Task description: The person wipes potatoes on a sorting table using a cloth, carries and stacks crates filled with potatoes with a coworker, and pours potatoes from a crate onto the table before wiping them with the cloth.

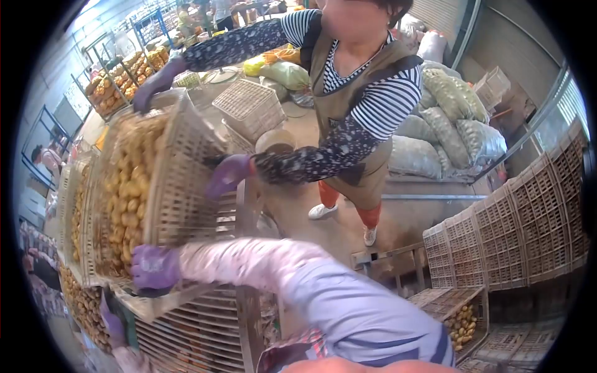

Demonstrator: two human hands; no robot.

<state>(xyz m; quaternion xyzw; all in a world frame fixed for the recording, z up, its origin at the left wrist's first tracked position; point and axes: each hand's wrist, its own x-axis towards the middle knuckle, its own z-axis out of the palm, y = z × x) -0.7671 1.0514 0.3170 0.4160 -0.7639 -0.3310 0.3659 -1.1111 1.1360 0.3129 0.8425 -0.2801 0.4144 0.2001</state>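
A woven crate (186, 180) of potatoes (129, 202) is tilted on its side, its open face turned left, above a slatted wooden rack (193, 329). My right hand (154, 268), in a purple glove, has its fingers closed round the crate's lower rim. Low at the left, my left hand (112, 320), also purple-gloved, is beside the crate's lower corner; its fingers are partly hidden and their grip is unclear. A co-worker (354, 105) faces me with one gloved hand (158, 84) at the crate's top and the other (229, 176) by its right side.
Further potato crates (78, 211) stand at the left. Behind are an upturned basket (249, 105), a bucket (275, 142) and full sacks (413, 155). Stacked crates (510, 217) rise at the right, above a crate of potatoes (461, 326). Other people are in the background.
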